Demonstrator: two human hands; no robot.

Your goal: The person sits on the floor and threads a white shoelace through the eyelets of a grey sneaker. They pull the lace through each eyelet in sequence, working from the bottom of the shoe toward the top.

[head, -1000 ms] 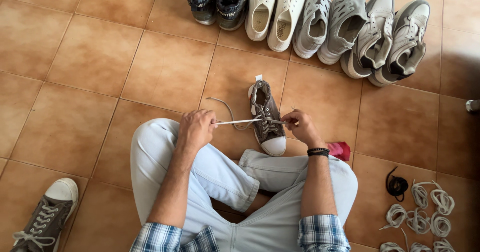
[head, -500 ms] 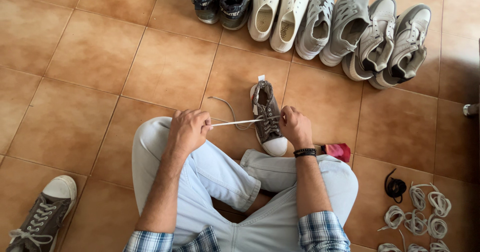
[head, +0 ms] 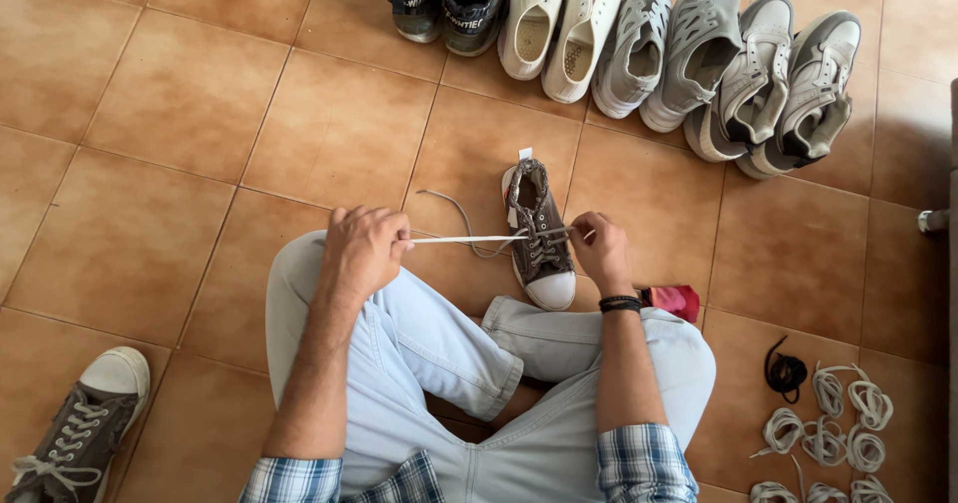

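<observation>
Stretching taut across the tiled floor (head: 190,114), a white lace (head: 454,239) is gripped in the clenched left hand (head: 364,249), pulled sideways from a brown sneaker (head: 537,236). The sneaker is stood toe-first against the person's crossed legs, and its eyelet side is pinched by the fingers of the right hand (head: 602,249). A loose grey lace end (head: 449,209) is curled just beyond. Wide bare tile is left on the left side; a shoe row (head: 639,44) lines the far edge, well apart. Coiled laces (head: 833,418) are piled near the right knee.
</observation>
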